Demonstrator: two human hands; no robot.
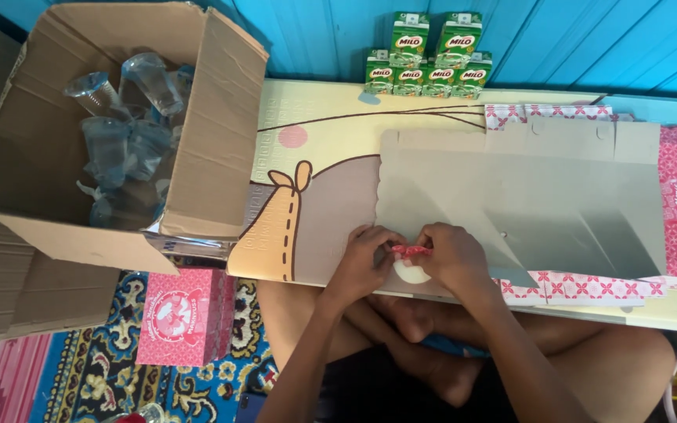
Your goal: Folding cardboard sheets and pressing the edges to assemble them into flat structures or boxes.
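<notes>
Both hands – left hand and right hand – pinch the ends of a small red wrapper, its long axis lying left-right between them, above the grey cardboard sheet.

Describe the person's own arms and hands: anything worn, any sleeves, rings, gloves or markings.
Both arms are bare from the hands as far up as the picture shows; no sleeves appear. The left hand and right hand wear no gloves, and no rings, watch or bracelets show. The fingers are bare and unmarked, as far as the view allows.
</notes>
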